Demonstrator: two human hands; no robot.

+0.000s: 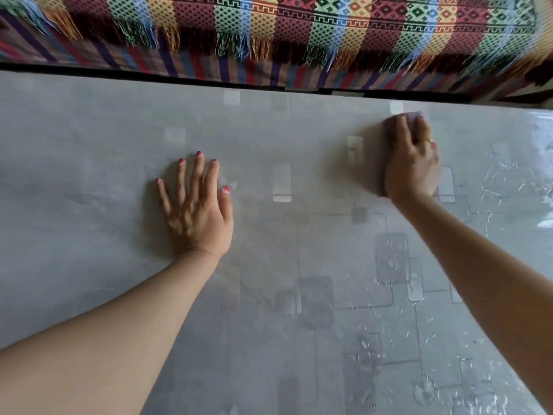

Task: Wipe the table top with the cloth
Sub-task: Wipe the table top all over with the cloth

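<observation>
2 bare hands are down on the glossy grey table top, and I read them from left to right. My left hand lies flat with its palm on the surface, fingers straight and spread apart, holding nothing; the nails are painted pink-red. It sits near the middle of the table's width, well apart from the other hand. Between the 2 hands I see only pale rectangular reflections in the sheen.

My right hand is further out, close to the far edge, pressing down on the purple cloth. The cloth lies under the palm and fingers; a strip of it shows beyond the fingertips and a sliver by the wrist. The fingers bend gently over it, and I cannot tell whether they grip it or just press. A ring shows on 1 finger. This hand looks blurred.

Wet streaks and droplets glisten on the right part of the table. Beyond the far edge hangs a striped, fringed woven blanket.
</observation>
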